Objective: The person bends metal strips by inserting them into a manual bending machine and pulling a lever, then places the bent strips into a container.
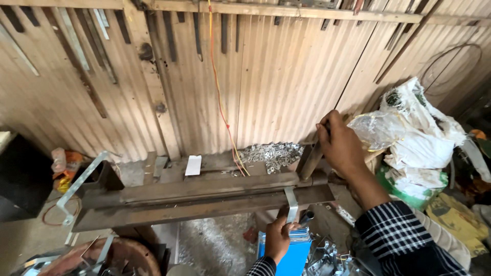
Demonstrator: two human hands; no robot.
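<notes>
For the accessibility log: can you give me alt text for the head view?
A person's right hand grips a lever handle on a rusty metal bending machine, while the left hand holds a metal strip in it, above a blue stack. Corrugated wall behind; plastic bags right.

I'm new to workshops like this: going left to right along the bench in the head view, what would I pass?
Bent metal handle → white card → pile of small metal pieces → right hand on a lever → plastic bags.

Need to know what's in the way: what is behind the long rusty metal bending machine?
Behind the bending machine sits a pile of small shiny metal pieces, a white card and an orange cord against the corrugated wall. The ground beneath is hidden by the machine.
</notes>
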